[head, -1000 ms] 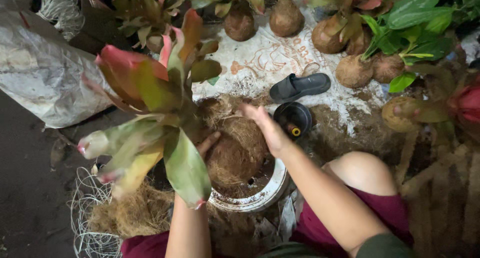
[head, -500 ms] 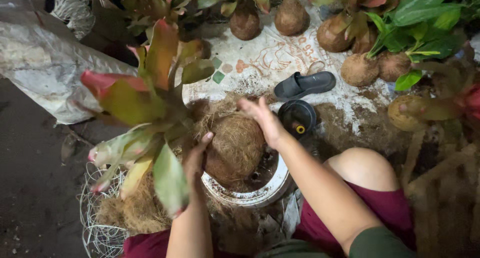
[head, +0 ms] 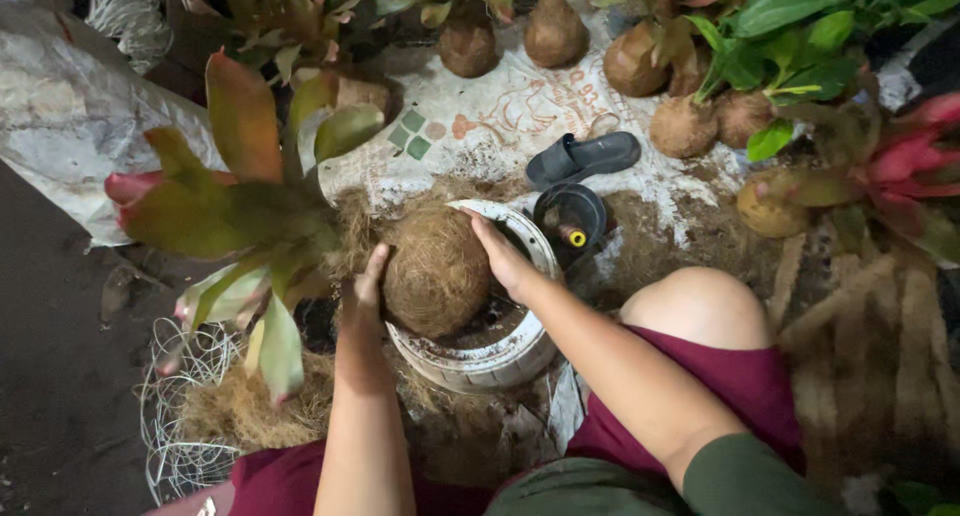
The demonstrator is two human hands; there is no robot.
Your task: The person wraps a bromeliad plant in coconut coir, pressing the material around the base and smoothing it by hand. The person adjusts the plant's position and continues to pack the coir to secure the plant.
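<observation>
The left hand (head: 362, 298) lies flat against the left flank of a round brown ball of coconut fibre (head: 437, 269), fingers stretched upward along it, while the right hand (head: 500, 258) presses its right flank, fingers spread over the fibre; between them the two palms form a grip that cups the ball from both sides without closing around it. The ball rests in a round white plastic basin (head: 500, 354), smeared with dark soil, which stands on the ground just ahead of the person's knees. From the ball's left side a plant with broad green, yellow and red leaves (head: 235, 211) leans out to the left. Loose brown coconut fibre (head: 245, 411) is heaped beside a tangle of white wire mesh (head: 175, 416) near the left knee. Just beyond the basin sits a small black plastic pot (head: 570, 216), and past it a dark grey rubber sandal (head: 583, 158) lies on a white printed plastic sheet (head: 500, 116). Along the far edge of the sheet stand other fibre-wrapped plant balls (head: 683, 126), some with green leaves.
</observation>
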